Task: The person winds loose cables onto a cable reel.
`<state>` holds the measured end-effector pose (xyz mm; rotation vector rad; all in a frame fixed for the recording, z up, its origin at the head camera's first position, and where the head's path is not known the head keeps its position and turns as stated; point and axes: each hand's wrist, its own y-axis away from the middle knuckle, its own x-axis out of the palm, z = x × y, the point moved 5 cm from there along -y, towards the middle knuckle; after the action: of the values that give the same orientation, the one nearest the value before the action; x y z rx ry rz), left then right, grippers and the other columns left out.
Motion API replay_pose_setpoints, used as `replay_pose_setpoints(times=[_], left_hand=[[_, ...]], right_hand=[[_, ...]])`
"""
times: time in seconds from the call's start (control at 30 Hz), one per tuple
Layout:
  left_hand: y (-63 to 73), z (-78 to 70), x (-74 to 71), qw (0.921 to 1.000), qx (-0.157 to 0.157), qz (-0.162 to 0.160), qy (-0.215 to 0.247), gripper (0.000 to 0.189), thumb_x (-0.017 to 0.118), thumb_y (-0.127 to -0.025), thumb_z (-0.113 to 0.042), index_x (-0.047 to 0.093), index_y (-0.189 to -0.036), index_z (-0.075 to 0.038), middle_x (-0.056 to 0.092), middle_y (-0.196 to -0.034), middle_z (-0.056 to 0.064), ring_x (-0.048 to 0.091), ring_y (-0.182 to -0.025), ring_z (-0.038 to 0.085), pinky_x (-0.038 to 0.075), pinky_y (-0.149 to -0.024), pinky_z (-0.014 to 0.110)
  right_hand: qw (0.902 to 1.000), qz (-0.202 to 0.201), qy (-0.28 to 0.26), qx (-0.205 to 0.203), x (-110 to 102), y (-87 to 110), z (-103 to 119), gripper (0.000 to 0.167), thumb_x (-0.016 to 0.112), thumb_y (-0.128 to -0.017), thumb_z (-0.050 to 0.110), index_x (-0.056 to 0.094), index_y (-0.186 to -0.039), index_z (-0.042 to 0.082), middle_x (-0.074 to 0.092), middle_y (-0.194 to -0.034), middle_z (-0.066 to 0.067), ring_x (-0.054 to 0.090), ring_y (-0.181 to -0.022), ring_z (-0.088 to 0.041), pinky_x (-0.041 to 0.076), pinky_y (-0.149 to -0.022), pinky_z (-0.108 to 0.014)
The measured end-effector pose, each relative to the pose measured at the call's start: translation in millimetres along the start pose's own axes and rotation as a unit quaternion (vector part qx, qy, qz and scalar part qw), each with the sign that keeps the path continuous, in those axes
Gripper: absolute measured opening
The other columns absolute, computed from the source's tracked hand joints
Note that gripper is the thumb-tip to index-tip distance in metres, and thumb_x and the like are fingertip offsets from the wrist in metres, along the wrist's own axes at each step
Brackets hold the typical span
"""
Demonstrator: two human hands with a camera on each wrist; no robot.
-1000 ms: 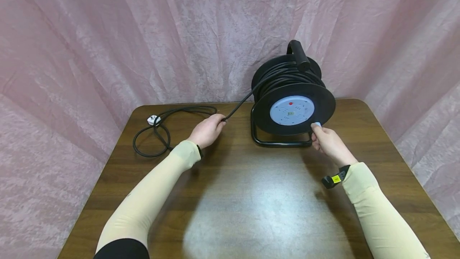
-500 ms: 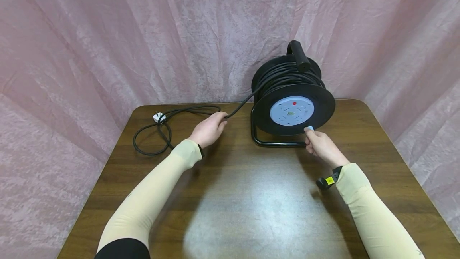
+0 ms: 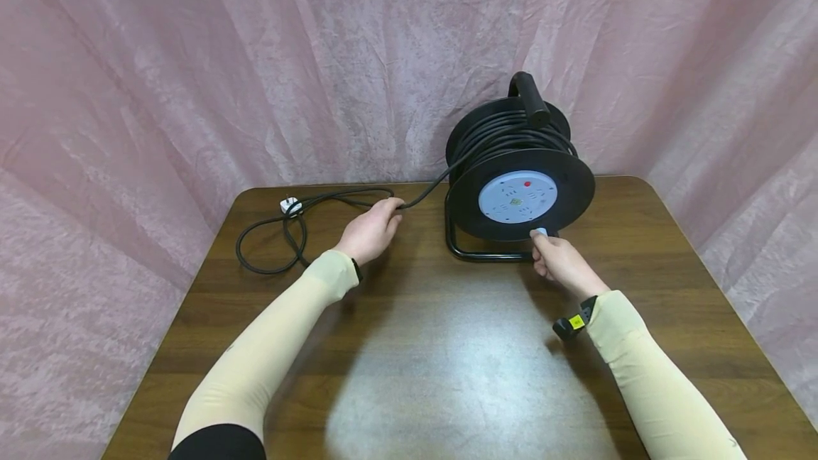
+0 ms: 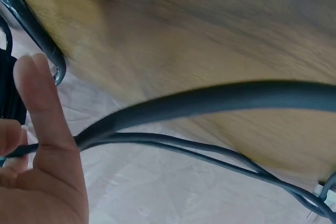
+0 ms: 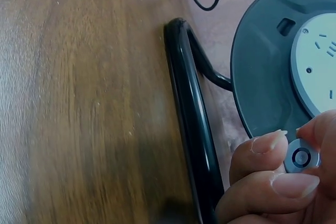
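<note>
A black cable reel [image 3: 562, 197] with a light blue socket panel [image 3: 517, 196] and a red button stands at the back of the table. At the bottom of its disc, my right hand [image 3: 565, 261] pinches a small light grey-blue knob [image 5: 301, 157] between thumb and fingers. To the left of the reel, my left hand [image 3: 369, 233] holds the black cable [image 3: 427, 192], which runs up onto the drum. In the left wrist view the cable [image 4: 226, 98] passes through the fingers, partly hidden by them. A white plug [image 3: 290, 206] lies at the back left among loose cable loops.
The reel's black tube frame [image 3: 492, 256] rests on the wooden table [image 3: 447, 375]. A black handle [image 3: 530, 99] rises above the drum. Behind the table hangs a pink curtain [image 3: 319, 77].
My right hand has moved left along the bottom of the disc with the knob, and the socket panel has turned clockwise. The plug has slid right; my left hand has barely moved.
</note>
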<state>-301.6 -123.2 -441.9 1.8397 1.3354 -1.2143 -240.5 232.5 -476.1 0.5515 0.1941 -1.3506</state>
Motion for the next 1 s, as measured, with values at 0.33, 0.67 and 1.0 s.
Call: replay_pose_setpoints(times=[0.33,0.67,1.0], left_hand=[[-2.9,-7.6,1.5,0.9993,0.007,-0.006,-0.035,0.038,0.049,-0.11,-0.026,0.05,-0.147,-0.017,0.046,-0.157,0.009,0.047,-0.141,0.026,0.053,-0.095,0.049],[-0.9,-21.9,-3.0,0.9948,-0.003,-0.044,-0.092,0.038,0.058,-0.106,-0.025,0.052,-0.144,-0.019,0.063,-0.135,0.017,0.067,-0.066,0.029,0.047,-0.046,0.04],[-3.6,-27.9,-3.1,0.988,0.044,-0.074,-0.128,0.023,0.056,-0.108,-0.027,0.064,-0.127,-0.017,0.068,-0.089,0.006,0.06,-0.059,0.021,0.048,-0.047,0.039]], right_hand=[[0.9993,0.004,-0.031,0.02,12,-5.6,-5,0.059,0.038,-0.107,0.057,0.051,-0.087,0.003,0.051,-0.064,-0.002,0.042,-0.054,-0.014,0.034,-0.049,-0.026],[0.9987,0.007,-0.044,0.023,24,-8.7,-4,0.058,0.038,-0.108,0.055,0.053,-0.09,0.001,0.053,-0.064,-0.001,0.041,-0.053,-0.013,0.032,-0.048,-0.026],[0.9977,0.011,-0.061,0.026,40,-13.9,-1,0.058,0.039,-0.108,0.055,0.053,-0.088,0.002,0.052,-0.065,-0.002,0.04,-0.052,-0.011,0.031,-0.046,-0.025]])
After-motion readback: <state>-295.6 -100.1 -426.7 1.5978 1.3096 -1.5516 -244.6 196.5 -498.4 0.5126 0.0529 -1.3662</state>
